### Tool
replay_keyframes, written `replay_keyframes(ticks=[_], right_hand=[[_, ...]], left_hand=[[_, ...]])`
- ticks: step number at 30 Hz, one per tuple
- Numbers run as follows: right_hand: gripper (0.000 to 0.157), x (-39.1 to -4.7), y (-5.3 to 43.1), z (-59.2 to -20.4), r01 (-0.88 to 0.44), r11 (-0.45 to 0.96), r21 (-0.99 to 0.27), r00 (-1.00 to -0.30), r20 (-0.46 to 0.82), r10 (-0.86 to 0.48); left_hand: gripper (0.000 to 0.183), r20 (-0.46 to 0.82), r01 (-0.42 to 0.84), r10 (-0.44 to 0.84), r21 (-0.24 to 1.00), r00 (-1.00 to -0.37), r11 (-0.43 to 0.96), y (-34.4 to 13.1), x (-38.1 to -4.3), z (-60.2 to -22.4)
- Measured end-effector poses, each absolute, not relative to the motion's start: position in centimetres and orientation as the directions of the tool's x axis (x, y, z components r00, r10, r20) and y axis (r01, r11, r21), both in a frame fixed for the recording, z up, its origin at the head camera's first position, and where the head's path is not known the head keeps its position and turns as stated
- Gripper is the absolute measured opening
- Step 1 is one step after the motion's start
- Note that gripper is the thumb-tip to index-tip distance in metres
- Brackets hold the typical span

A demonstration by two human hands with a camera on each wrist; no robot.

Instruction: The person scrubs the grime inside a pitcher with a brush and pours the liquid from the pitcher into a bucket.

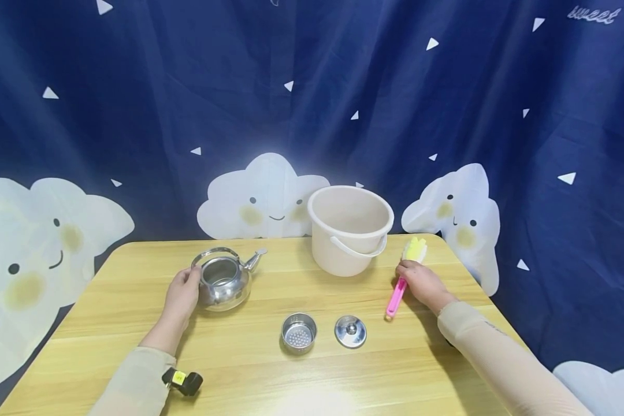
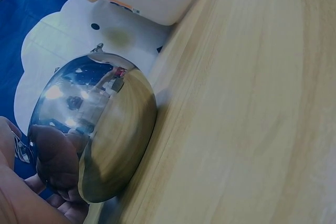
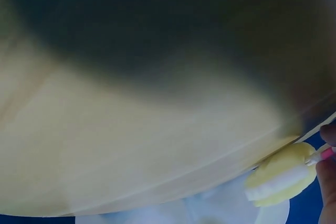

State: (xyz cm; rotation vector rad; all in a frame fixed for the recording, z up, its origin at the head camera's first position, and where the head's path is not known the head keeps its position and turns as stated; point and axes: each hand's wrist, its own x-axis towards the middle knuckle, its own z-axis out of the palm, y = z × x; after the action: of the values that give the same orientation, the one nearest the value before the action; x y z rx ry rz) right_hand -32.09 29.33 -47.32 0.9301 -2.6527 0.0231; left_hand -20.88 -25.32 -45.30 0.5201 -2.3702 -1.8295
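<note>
Sleeved hands (image 1: 184, 293) hold round metal kettle (image 1: 226, 292), spongy brush (image 1: 415, 251).

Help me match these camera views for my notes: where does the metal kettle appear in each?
Head: the kettle is left of centre on the table, touching the left hand.
Left wrist: the kettle fills much of the left side, its shiny body facing the camera.
Right wrist: not in it.
Shared landmark: the blue backdrop, in all three.
</note>
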Motion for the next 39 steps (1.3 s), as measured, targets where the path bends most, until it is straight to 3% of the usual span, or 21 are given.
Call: replay_keyframes(ticks=[26, 39], right_hand=[[0.008, -31.8, 28.7, -46.8, -0.6, 0.797, 0.073, -0.766, 0.234, -0.599], [0.009, -31.8, 29.0, -45.5, -0.577, 0.815, 0.058, -0.778, 0.265, -0.569]], left_hand=[[0.069, -0.118, -0.203, -0.332, 0.951, -0.936, 0.235, -25.4, -20.7, -45.4], [0.07, -0.132, -0.218, -0.327, 0.945, -0.936, 0.243, -25.5, -20.8, -45.2]])
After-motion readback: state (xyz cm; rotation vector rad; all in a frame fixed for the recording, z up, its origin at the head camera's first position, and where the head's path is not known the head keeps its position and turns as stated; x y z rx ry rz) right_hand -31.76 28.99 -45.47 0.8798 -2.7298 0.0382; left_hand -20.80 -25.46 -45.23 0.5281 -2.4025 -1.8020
